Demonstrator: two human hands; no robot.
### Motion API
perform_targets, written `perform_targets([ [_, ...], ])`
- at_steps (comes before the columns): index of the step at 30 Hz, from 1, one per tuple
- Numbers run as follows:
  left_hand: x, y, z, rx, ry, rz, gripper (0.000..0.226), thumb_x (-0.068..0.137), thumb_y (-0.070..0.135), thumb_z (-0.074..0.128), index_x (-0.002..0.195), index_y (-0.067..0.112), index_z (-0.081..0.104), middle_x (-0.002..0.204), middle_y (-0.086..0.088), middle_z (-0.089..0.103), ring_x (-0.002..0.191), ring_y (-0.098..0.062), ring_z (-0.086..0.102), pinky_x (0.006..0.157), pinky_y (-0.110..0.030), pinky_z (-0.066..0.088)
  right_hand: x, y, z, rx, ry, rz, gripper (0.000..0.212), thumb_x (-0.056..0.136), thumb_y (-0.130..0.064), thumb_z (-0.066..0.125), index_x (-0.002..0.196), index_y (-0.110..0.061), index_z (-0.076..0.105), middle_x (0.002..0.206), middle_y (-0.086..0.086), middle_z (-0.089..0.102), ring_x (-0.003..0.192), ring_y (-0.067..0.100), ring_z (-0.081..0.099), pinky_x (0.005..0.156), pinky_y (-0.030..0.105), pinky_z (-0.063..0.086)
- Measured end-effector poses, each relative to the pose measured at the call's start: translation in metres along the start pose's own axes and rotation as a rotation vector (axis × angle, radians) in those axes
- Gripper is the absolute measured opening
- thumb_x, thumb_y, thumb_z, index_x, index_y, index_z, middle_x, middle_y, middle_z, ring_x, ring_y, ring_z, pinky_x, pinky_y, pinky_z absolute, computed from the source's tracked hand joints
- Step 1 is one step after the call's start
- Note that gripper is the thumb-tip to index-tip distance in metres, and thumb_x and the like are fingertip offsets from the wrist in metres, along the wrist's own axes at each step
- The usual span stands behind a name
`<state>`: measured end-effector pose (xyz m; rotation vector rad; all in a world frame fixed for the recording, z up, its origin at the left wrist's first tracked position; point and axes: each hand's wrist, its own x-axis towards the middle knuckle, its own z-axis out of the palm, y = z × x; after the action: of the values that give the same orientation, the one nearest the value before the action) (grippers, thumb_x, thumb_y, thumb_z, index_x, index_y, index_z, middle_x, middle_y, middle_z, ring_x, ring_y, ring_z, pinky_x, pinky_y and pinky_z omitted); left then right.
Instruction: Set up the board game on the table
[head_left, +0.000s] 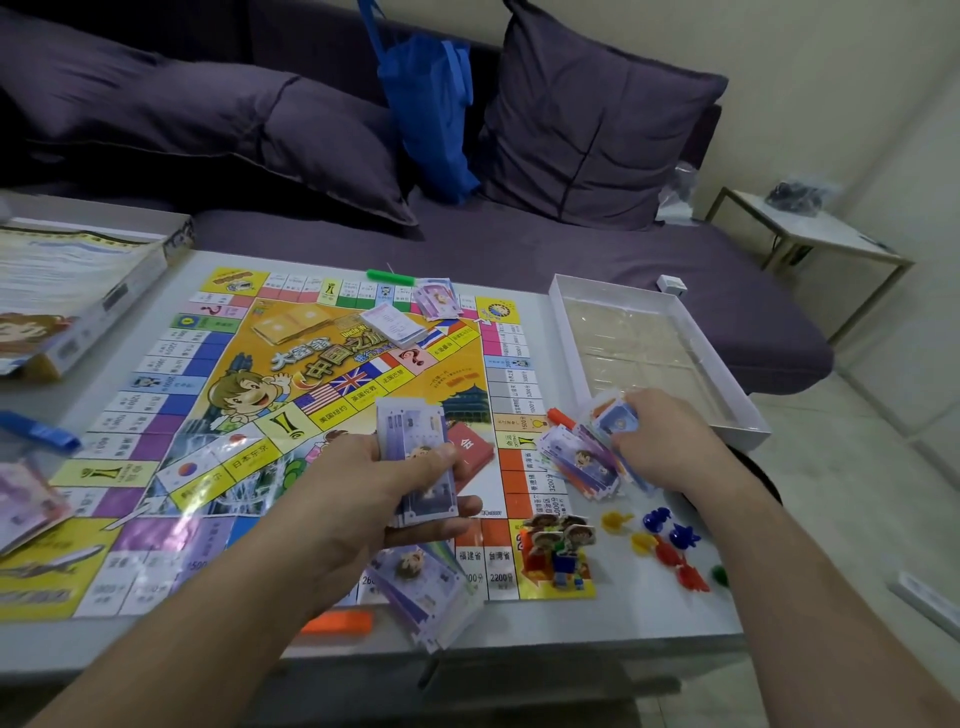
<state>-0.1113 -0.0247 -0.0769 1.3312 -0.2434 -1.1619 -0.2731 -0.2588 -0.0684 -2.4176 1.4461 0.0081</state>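
The colourful game board (249, 384) lies flat on the white table (649, 603). My left hand (384, 493) holds a stack of purple play money (415, 457) above the board's near edge. My right hand (670, 441) grips a blue-backed note (615, 421) over a loose pile of money (582, 462) at the board's right edge. Another money stack (426, 587) lies near the front edge. Cardboard character pawns (558, 545) stand on the board's near right corner. Small plastic pieces (670, 545) in yellow, blue, red and green lie to their right.
The open white box tray (576, 358) sits at the right, the box lid (78, 291) at the far left. Card stacks (400, 322) and more money (439, 296) lie on the board's far side. A purple sofa (467, 244) with cushions and a blue bag (431, 114) is behind.
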Motion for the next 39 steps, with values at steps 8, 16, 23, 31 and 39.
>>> perform_targets([
  [8, -0.013, 0.007, -0.014, -0.022, -0.029, 0.039, 0.024, 0.103, 0.001, 0.055, 0.126, -0.006, 0.059, 0.1, -0.026, 0.078, 0.091, -0.038, 0.079, 0.073, -0.045, 0.066, -0.051, -0.033, -0.016, 0.706, 0.115, -0.129, 0.013, 0.101, -0.012, 0.065, 0.097, -0.02, 0.075, 0.086, 0.006, 0.076, 0.084, 0.03, 0.073, 0.076, 0.046, 0.061],
  [16, -0.029, 0.009, -0.026, 0.011, -0.053, 0.173, 0.023, 0.091, 0.01, 0.071, 0.113, 0.001, 0.073, 0.101, -0.019, 0.079, 0.094, -0.034, 0.079, 0.074, -0.045, 0.067, -0.097, -0.106, 0.018, 0.929, -0.145, -0.191, 0.013, 0.103, -0.02, 0.064, 0.103, -0.023, 0.077, 0.093, 0.001, 0.079, 0.091, 0.025, 0.076, 0.084, 0.049, 0.064],
  [23, -0.039, 0.019, -0.046, -0.023, -0.083, 0.164, 0.019, 0.098, 0.006, 0.065, 0.114, -0.004, 0.07, 0.104, -0.024, 0.078, 0.097, -0.04, 0.077, 0.079, -0.052, 0.064, -0.101, -0.121, 0.029, 0.945, -0.113, -0.182, 0.011, 0.103, -0.022, 0.065, 0.103, -0.024, 0.076, 0.091, -0.001, 0.079, 0.087, 0.021, 0.076, 0.076, 0.045, 0.065],
  [31, -0.038, 0.021, -0.063, 0.065, 0.037, 0.225, 0.018, 0.095, 0.009, 0.071, 0.113, 0.008, 0.074, 0.097, -0.013, 0.081, 0.088, -0.031, 0.08, 0.07, -0.045, 0.067, -0.096, -0.137, 0.04, 0.884, -0.036, -0.258, 0.01, 0.101, -0.02, 0.068, 0.101, -0.026, 0.076, 0.088, -0.001, 0.077, 0.086, 0.023, 0.074, 0.071, 0.041, 0.065],
  [39, -0.029, 0.025, -0.069, -0.146, 0.118, 0.227, 0.019, 0.088, 0.006, 0.078, 0.106, 0.002, 0.074, 0.093, -0.018, 0.08, 0.084, -0.037, 0.079, 0.064, -0.045, 0.066, -0.091, -0.15, 0.046, 0.911, -0.042, -0.269, 0.012, 0.1, -0.018, 0.069, 0.095, -0.027, 0.077, 0.092, 0.013, 0.075, 0.094, 0.042, 0.069, 0.083, 0.063, 0.06],
])
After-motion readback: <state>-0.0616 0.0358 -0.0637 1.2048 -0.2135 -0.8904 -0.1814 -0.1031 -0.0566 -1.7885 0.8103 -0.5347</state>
